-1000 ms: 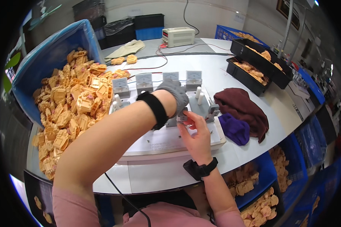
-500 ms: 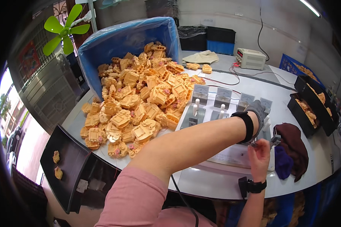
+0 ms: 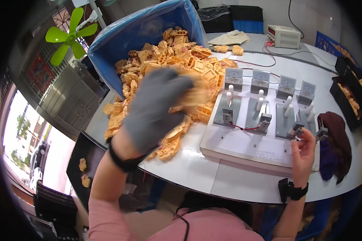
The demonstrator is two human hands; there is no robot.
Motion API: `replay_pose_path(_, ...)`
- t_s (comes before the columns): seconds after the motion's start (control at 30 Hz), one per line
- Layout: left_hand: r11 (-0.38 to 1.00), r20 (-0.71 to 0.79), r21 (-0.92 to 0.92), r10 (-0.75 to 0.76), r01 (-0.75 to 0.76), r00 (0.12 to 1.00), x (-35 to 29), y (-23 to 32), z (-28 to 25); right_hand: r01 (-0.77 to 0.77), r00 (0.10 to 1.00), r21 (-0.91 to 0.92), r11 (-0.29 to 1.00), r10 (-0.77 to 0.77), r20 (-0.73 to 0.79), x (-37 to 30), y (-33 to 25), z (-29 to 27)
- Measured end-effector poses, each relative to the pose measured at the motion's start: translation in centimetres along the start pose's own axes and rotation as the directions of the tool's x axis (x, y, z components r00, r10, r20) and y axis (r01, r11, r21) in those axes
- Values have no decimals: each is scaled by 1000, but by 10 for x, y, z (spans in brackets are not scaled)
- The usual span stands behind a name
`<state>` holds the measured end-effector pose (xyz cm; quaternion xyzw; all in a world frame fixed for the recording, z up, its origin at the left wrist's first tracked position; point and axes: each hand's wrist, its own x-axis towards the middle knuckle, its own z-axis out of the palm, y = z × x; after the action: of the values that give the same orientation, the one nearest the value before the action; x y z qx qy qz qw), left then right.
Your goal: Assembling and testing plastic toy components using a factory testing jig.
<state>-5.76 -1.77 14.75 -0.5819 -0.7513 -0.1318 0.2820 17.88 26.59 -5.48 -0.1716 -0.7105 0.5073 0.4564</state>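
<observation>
My left hand (image 3: 159,106), in a grey glove, is over the heap of yellow-orange plastic housings (image 3: 149,56). Its fingers close on a yellow-orange plastic housing (image 3: 194,93), smeared by motion. My right hand (image 3: 303,152) is bare and sits at the front right of a white test board (image 3: 237,149). Thumb and fingertips pinch together beside a small dark block (image 3: 297,130) on the board; what lies between them is too small to make out. The board carries grey plates with paired white pegs (image 3: 260,100) and several panel meters (image 3: 260,81).
A blue plastic-lined bin (image 3: 104,52) lies tipped behind the heap. Black trays stand left (image 3: 93,150) and right (image 3: 346,90). Dark cloth (image 3: 338,140) lies beside the board. A power supply (image 3: 284,37) with wires and pale gloves (image 3: 229,38) are at the back.
My left hand has swung left from the meters to above the heap, with a housing at its fingers. My right hand stays at the board's front right. The whole view has shifted.
</observation>
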Motion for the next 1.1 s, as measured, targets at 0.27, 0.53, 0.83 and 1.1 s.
replay_pose_path(0.27, -133, -260, 485, -966, 865, -3, -477, -202, -117, 21, 1000, -27, 999, -21, 15, -1, 1, 12)
replay_pose_path(0.53, 500, 74, -272, -841, 822, 536, -267, -116, -3, -24, 1000, -64, 998, 25, 4, 1, 0, 9)
replay_pose_path(0.83, 749, 599, 381, -647, 542, 472, -90, -49, 99, -50, 999, -53, 997, 50, 0, 1, -3, 9)
replay_pose_path(1.1, 690, 593, -197, -482, 697, 645, -108, -91, 91, -51, 999, -43, 998, 51, -2, -2, -8, 13)
